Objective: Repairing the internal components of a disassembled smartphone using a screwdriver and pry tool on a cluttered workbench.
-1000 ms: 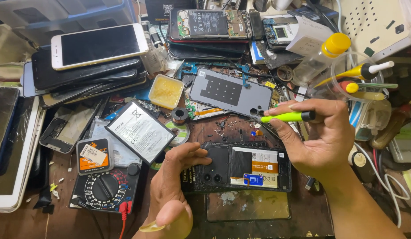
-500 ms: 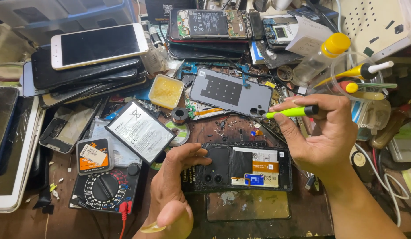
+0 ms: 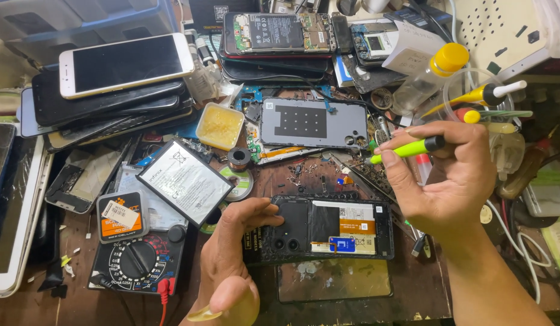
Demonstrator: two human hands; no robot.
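An opened black phone (image 3: 328, 229) lies back-side up on the workbench, its inner plate and labels showing. My left hand (image 3: 234, 241) grips its left end, fingers over the camera area. My right hand (image 3: 449, 175) hovers above the phone's right end and holds a yellow-green screwdriver (image 3: 406, 148), tip pointing left. A grey back cover (image 3: 313, 122) lies just beyond the phone. A loose phone battery (image 3: 184, 179) rests to the left.
A black multimeter (image 3: 138, 259) sits at the lower left. A stack of phones (image 3: 120, 84) fills the upper left, another open phone (image 3: 280, 33) the top. A yellow flux tub (image 3: 219, 125), solder spool (image 3: 237, 160), bottle (image 3: 434, 72) and tools in a cup (image 3: 485, 99) crowd the bench.
My right hand has lifted and drifted right with the screwdriver, away from the phone. My left hand keeps its grip on the phone's left end.
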